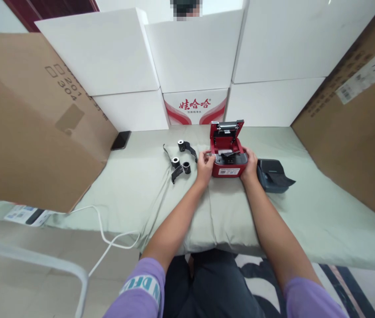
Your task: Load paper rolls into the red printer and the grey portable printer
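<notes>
A small red label printer (229, 171) stands on the cloth-covered surface with its lid (226, 132) raised. Its front carries a white sticker, and some black strip lies inside the opening. On its left side my left hand (205, 168) grips the body, thumb near the top edge. My right hand (249, 165) holds the opposite side, its fingers partly hidden behind the casing. Just right of that hand sits a dark printer (269, 182) with a black strip (280, 179) hanging out. Left of my left hand lie several small black rolls (186, 167) with loose tails.
A dark phone (121, 140) lies by the left cardboard box (35, 119). White boxes (194, 57) wall off the back; another cardboard box (356, 128) stands at right. A white cable (99, 218) hangs over the front edge. A person's head (186, 9) shows behind the boxes.
</notes>
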`<state>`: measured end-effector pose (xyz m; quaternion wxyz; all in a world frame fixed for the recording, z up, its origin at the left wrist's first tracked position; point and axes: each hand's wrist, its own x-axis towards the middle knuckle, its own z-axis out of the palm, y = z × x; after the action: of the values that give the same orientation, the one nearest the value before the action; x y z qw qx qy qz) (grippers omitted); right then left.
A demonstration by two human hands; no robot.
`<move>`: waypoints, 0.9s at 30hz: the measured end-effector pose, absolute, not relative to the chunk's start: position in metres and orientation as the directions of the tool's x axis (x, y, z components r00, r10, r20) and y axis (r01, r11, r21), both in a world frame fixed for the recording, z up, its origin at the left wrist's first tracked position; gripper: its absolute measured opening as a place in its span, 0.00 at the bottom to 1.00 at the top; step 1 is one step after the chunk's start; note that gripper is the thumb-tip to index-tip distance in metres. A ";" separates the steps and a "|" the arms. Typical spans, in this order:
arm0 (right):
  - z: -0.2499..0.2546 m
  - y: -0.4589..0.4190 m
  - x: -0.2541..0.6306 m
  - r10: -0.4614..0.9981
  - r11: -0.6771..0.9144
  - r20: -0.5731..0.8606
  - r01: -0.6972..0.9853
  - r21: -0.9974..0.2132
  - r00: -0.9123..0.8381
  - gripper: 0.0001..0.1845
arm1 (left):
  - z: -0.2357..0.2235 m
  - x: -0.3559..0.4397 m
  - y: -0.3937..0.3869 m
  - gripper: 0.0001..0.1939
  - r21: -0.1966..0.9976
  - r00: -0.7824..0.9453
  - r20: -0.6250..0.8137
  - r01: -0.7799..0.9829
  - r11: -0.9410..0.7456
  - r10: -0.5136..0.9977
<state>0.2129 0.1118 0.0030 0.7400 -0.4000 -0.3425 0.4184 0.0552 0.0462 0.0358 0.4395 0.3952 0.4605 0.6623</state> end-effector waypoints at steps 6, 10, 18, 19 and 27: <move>-0.001 0.114 0.214 0.888 0.349 0.188 -0.350 -0.869 0.419 0.11 | 0.038 0.055 0.047 0.08 0.956 -0.297 0.099 -0.237 -0.174 0.950; 0.002 0.113 0.213 0.880 0.352 0.186 -0.337 -0.873 0.436 0.11 | 0.038 0.055 0.048 0.07 0.954 -0.291 0.099 -0.244 -0.174 0.952; 0.000 0.113 0.213 0.884 0.347 0.191 -0.326 -0.879 0.427 0.11 | 0.038 0.055 0.049 0.07 0.959 -0.283 0.084 -0.238 -0.155 0.955; 0.000 0.113 0.213 0.886 0.347 0.194 -0.324 -0.880 0.422 0.11 | 0.038 0.055 0.050 0.07 0.960 -0.282 0.081 -0.237 -0.152 0.956; 0.000 0.112 0.213 0.883 0.345 0.186 -0.329 -0.879 0.431 0.11 | 0.035 0.054 0.051 0.08 0.955 -0.274 0.089 -0.250 -0.160 0.958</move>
<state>0.2133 0.1125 0.0001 0.7442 -0.4019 -0.3447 0.4071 0.0539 0.0508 0.0349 0.4606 0.3882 0.4557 0.6553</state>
